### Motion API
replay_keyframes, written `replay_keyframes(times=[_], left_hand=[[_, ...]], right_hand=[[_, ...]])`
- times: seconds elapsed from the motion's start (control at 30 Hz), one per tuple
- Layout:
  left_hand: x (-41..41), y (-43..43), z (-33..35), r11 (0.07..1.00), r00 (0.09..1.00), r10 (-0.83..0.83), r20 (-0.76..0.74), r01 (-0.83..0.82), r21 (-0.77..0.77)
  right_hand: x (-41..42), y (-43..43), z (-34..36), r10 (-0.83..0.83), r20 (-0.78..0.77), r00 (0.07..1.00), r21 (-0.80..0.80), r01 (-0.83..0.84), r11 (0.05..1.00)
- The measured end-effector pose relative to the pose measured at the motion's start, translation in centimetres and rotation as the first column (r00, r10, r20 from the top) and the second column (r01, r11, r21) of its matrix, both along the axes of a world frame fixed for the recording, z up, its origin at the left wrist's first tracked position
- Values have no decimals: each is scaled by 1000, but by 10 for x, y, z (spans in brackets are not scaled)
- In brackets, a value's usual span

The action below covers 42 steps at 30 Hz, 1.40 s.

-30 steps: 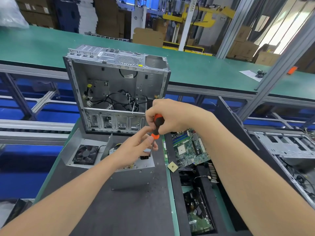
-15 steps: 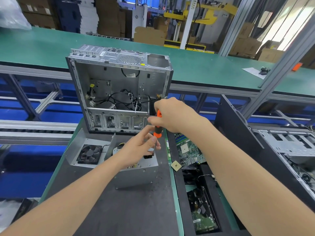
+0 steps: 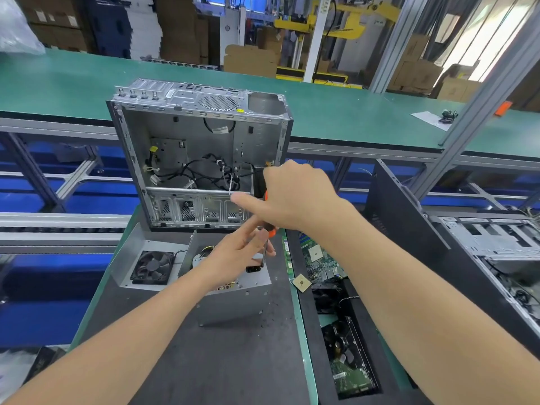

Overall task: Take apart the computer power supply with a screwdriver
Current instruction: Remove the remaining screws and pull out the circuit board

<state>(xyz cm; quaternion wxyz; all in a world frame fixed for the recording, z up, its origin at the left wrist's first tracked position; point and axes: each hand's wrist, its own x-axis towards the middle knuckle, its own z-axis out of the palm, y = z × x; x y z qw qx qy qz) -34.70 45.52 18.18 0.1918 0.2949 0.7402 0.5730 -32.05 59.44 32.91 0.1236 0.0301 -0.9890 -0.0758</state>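
Worktop, dark mat, as I see it from my head view:

1. Power supply: one grey metal box, open on top, standing at the middle of the mat just in front of the computer case. My left arm covers most of its contents; I make out only a few yellow wires and some small gold parts.
2. Lid: one, lying just left of the box and touching it, with one black fan mounted in it.
3. Screwdriver: one, orange and black, held nearly upright over the box's far right corner. I cannot tell whether its tip sits in a screw.
4. Right hand: wrapped round the handle, forefinger stretched out and blurred.
5. Left hand: thumb and fingers pinch the metal shaft below the handle.
6. Computer case: one, upright behind the box, side open. It holds a tangle of black cables.
7. Tray: one, black, along the right of the mat. It holds one circuit board, one loose chip, one hard drive and a dark part between them that I cannot identify.
8. Second case: far right, cut off by the frame edge.
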Motion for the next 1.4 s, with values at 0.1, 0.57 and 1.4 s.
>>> replay_keyframes(times=[0.1, 0.57, 1.4], left_hand=[[0, 0, -2, 1000, 1000, 0, -10, -1, -15], [-2, -1, -25, 913, 910, 81, -406, -231, -335], [-20, -4, 20, 979, 981, -182, 73, 173, 107]], right_hand=[[-3, -5, -9, -62, 101, 993, -132, 75, 988], [-3, 18, -4, 383, 224, 896, -430, -262, 864], [2, 23, 7, 449, 322, 834, -449, -283, 847]])
